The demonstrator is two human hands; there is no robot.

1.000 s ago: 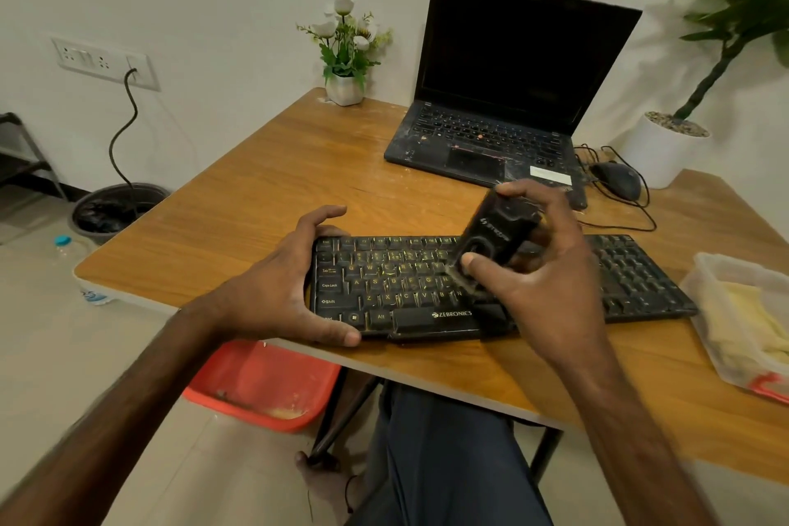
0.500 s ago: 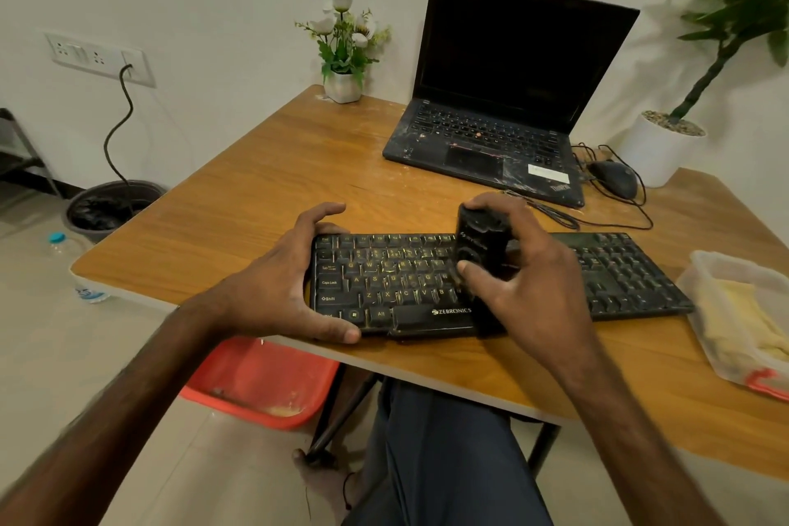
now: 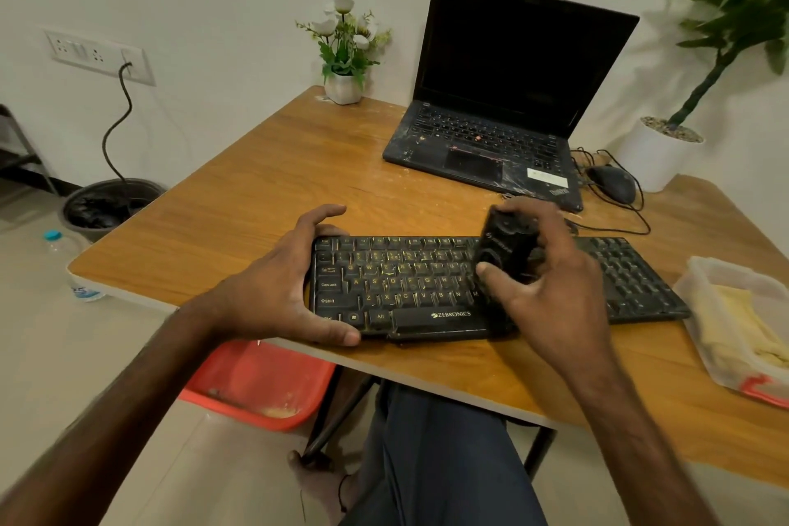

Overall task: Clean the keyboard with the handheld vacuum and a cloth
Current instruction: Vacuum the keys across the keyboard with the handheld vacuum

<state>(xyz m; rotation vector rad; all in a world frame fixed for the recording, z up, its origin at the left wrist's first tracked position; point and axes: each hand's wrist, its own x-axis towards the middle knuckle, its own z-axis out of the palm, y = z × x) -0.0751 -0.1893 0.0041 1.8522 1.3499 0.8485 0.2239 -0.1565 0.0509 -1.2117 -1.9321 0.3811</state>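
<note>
The left hand (image 3: 273, 295) grips the left end of the keyboard (image 3: 410, 290): the thumb lies on its near edge and the fingers curl over its far corner, so the keys under the palm are hidden; the right hand (image 3: 550, 290) is clamped on the handheld vacuum (image 3: 504, 248), thumb on the near side, fingers wrapped round the far side. The lower end of the vacuum is dark and blurred against the keys (I cannot tell if it touches them). Compared with half a second ago, the vacuum stands a little more to the right along the rows, further from the ZEBRONICS label; the left hand has kept its grip. The keyboard lies flat, keys up, its long axis left to right along the near edge of the table (image 3: 256, 192); the vacuum stands nearly upright over its middle. Right of the right-hand fingers, a plastic box (image 3: 700, 269) holding the yellow cloth (image 3: 738, 320) is cut off by the frame; beyond the fingers sits an open laptop (image 3: 504, 77), screen dark.
</note>
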